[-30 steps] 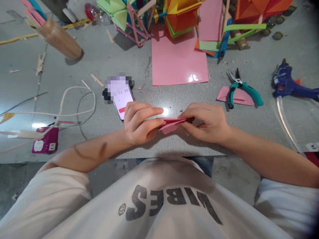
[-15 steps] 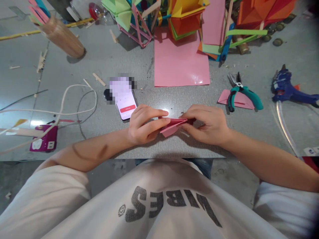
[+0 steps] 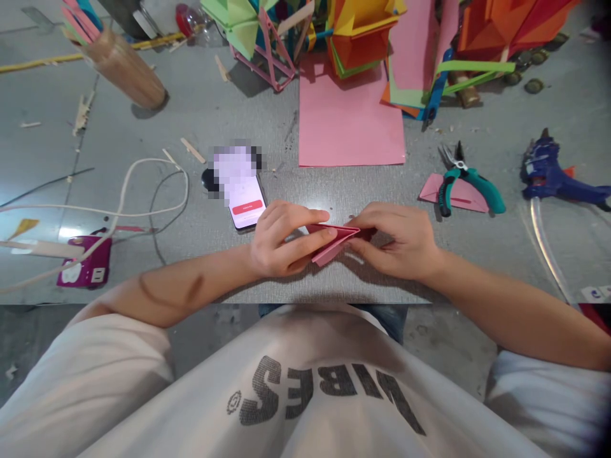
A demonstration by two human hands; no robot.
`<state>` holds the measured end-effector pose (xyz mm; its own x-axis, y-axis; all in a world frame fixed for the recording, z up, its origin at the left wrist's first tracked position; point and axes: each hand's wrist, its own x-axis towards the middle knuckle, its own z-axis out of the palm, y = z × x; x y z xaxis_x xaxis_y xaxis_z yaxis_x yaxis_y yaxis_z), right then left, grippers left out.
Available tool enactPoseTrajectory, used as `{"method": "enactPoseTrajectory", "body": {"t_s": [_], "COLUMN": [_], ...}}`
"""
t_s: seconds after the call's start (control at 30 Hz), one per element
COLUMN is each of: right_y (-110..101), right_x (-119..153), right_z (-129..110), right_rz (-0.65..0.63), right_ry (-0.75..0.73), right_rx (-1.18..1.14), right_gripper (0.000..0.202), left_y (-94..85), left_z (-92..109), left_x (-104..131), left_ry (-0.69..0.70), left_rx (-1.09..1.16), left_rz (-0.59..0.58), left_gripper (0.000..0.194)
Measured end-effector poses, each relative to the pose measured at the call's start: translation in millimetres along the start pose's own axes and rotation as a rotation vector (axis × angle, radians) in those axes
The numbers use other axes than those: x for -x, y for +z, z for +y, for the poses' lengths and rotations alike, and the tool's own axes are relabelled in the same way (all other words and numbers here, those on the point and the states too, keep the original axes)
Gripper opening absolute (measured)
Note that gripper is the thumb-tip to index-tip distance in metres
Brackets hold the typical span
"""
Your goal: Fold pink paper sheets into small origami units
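A folded piece of pink paper [image 3: 330,250] is held between my two hands, just above the near part of the table. My left hand [image 3: 286,238] grips its left side, with a finger laid into the fold. At the pointed right end, the thumb and fingers of my right hand [image 3: 396,238] pinch the paper. Part of the paper is hidden behind the left fingers. A phone [image 3: 245,207] with a lit screen lies just beyond my left hand. Beyond my right hand, teal-handled pliers [image 3: 470,181] rest on another folded pink paper [image 3: 429,187].
A flat pink sheet [image 3: 351,130] lies ahead, below colourful folded paper pieces [image 3: 365,44]. The blue glue gun [image 3: 548,168] is at right. At left are a wooden cup [image 3: 126,70], a white cable [image 3: 143,160] and a magenta box [image 3: 90,261]. Wood scraps are scattered about.
The left fingers have slid slightly right along the folded paper, and its near flap has tilted a little. The right hand keeps its pinch. The whole view has shifted slightly.
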<state>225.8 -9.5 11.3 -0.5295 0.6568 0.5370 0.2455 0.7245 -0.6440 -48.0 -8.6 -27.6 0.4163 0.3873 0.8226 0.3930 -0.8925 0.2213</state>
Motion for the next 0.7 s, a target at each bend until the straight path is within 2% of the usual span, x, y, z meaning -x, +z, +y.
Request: {"method": "enactPoseTrajectory", "body": {"t_s": [0.27, 0.5, 0.7], "right_y": [2, 3, 3], "right_x": [1, 2, 1], "right_z": [0, 0, -2], "right_rz": [-0.028, -0.033, -0.032], "right_ry": [0.003, 0.009, -0.007], "right_rx": [-0.007, -0.025, -0.006], "right_gripper": [0.012, 0.019, 0.017], "left_y": [-2.8, -1.7, -0.2], "left_z": [13, 13, 11], "left_x": [-3, -7, -7], "left_ry": [0.039, 0.026, 0.034], "left_rx": [-0.003, -0.016, 0.0], "left_rz": [-0.014, -0.041, -0.034], "left_gripper": [0.032, 0.044, 0.036]}}
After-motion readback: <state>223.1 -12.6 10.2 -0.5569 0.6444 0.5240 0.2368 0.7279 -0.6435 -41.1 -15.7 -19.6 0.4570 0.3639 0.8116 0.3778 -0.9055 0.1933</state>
